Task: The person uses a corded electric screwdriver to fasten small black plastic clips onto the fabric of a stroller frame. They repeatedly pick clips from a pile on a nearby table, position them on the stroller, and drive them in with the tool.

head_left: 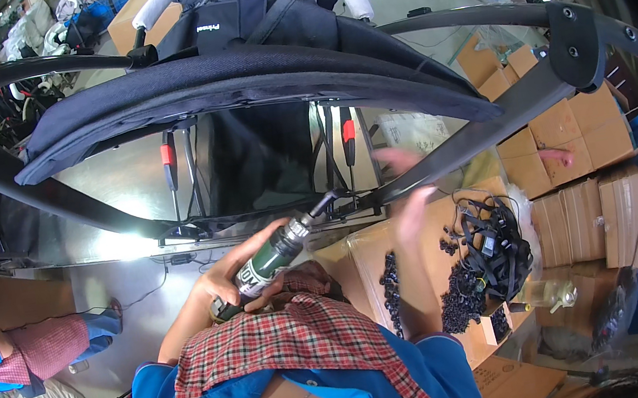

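Observation:
My left hand [225, 284] is wrapped round a green and black power screwdriver [265, 264]. Its bit points up and right, close to a joint [356, 204] on the lower bar of a dark stroller frame [478, 120]; whether the tip touches cannot be told. Beside the frame's right tube is my right hand [416, 210], blurred and partly covered by the tube, with its fingers stretched apart. A navy padded fabric piece [238, 77] spans the frame. Below it, two thin rods with black and red parts [348, 132] stand on either side of a black fabric panel [261, 154].
Right of me, a cardboard-topped surface [363, 261] carries small black parts [461, 301] and a heap of black straps [494, 244]. Stacked cardboard boxes [568, 134] stand farther right. Another person [40, 348] is at the lower left. A metal worktop [114, 206] lies under the frame.

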The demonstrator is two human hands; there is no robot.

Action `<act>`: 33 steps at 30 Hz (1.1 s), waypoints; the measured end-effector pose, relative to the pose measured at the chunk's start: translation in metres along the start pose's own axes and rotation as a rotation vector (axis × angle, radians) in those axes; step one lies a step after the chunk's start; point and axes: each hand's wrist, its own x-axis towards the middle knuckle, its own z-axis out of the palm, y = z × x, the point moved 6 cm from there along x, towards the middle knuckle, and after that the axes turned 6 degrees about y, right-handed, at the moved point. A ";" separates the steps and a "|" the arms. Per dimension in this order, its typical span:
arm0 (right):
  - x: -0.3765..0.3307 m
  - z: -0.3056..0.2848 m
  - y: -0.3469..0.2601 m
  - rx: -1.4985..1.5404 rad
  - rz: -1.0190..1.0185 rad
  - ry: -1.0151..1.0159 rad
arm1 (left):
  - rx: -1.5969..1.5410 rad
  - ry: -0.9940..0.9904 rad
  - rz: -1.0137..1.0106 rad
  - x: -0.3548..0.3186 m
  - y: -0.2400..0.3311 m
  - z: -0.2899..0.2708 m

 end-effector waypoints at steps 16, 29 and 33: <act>0.100 0.117 0.140 -0.403 -0.399 -0.312 | -0.067 0.186 0.146 -0.006 0.006 0.022; 0.084 0.097 0.111 -0.289 -0.285 -0.538 | -0.107 0.234 0.191 -0.006 -0.001 0.010; 0.090 0.089 0.111 -0.192 -0.320 -0.583 | -0.101 0.254 0.191 -0.004 0.000 0.011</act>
